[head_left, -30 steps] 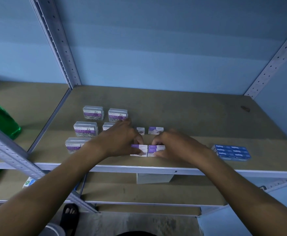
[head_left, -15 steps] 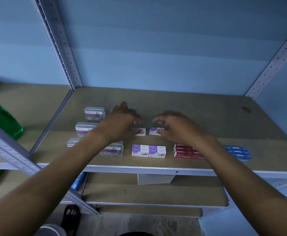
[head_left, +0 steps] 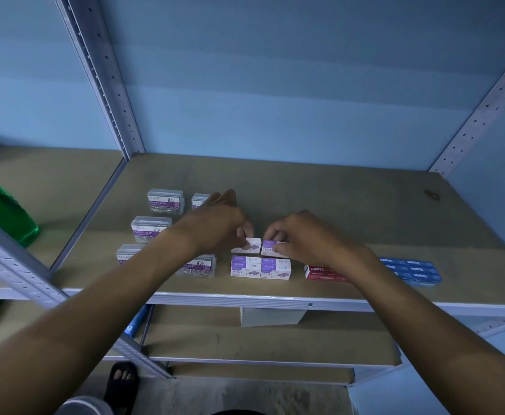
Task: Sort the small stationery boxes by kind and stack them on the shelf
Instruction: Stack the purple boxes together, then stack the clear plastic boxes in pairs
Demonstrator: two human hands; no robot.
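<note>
Pinching one small purple-and-white staple box each, both hands are working side by side on the shelf board (head_left: 335, 205): the left hand (head_left: 215, 226) has its fingertips closed on the left staple box (head_left: 249, 246), the right hand (head_left: 302, 235) grips the right staple box (head_left: 270, 246), and the two boxes are just about touching. They sit right behind the stacked purple staple boxes (head_left: 260, 268), a two-wide pile near the front edge of the board. Off to the right along that front edge you've got red staple boxes (head_left: 323, 273), partly under the right wrist, then a blue staple box stack (head_left: 413, 271) further toward the front right corner. Left side of the board is all clear paper clip cases (head_left: 165, 201), a few partly hidden by the left arm. A green bottle (head_left: 2, 211) stands on the neighbouring shelf to the left
</note>
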